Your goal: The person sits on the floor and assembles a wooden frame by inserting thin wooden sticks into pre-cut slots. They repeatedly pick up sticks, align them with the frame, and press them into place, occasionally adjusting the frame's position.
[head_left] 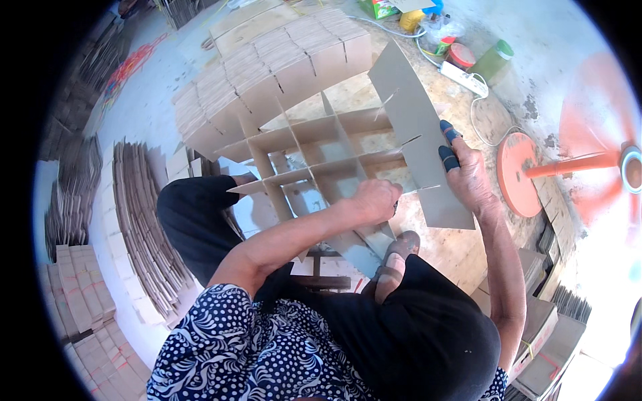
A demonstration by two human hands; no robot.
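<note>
A cardboard divider grid of crossed, slotted strips stands in front of me, above my lap. My left hand is closed at its near right part, with the fingers pressed together over a strip; the exact grip is partly hidden. In my right hand is a flat cardboard strip with slots cut in it, held upright by its right edge against the right side of the grid. Dark covers wrap fingers of my right hand. Some ends of the grid's strips meet the panel near its slots.
Stacked slotted cardboard strips lie beyond the grid. More cardboard bundles stand at left and lower right. On the right are an orange fan, blades blurred, a white power strip with cord, and a green-lidded jar.
</note>
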